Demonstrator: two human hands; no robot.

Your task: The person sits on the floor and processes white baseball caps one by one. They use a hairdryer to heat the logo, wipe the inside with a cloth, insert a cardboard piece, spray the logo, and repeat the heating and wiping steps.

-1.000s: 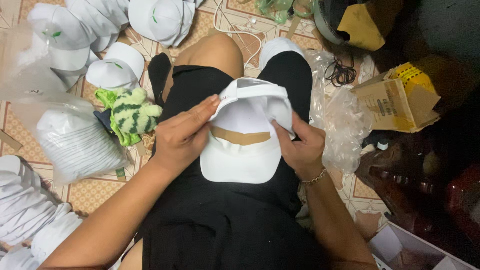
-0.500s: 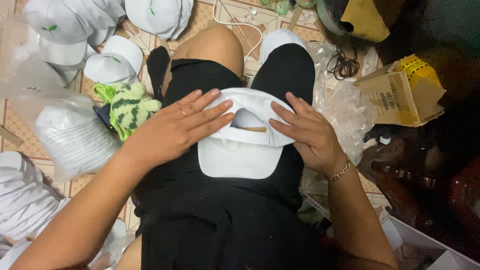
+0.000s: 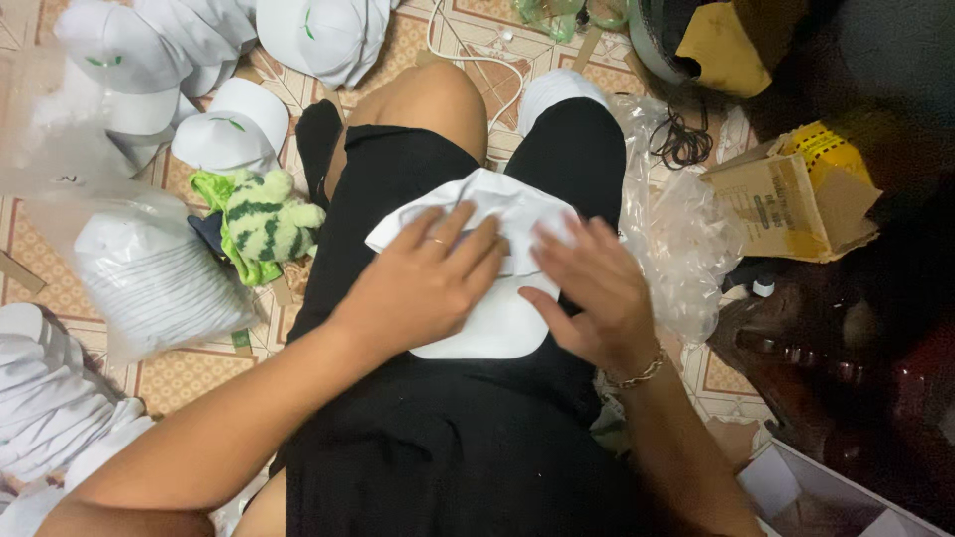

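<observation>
Head camera looks down on a white cap (image 3: 497,318) lying flat on the person's lap, over black fabric. Left hand (image 3: 423,288) presses on it palm-down, fingers spread and flat, clamping nothing. Right hand (image 3: 592,298) does the same just beside it, fingers splayed over the soft, creased crown. Beside the left knee lies a fuzzy green striped plush toy (image 3: 264,224), and crinkled clear plastic wrap (image 3: 676,249) lies by the right.

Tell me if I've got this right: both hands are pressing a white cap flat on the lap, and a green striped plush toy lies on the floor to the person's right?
Not quite. The green striped plush toy lies to the person's left, as the head view shows. The rest holds: the left hand and right hand press the white cap on the lap.
</observation>
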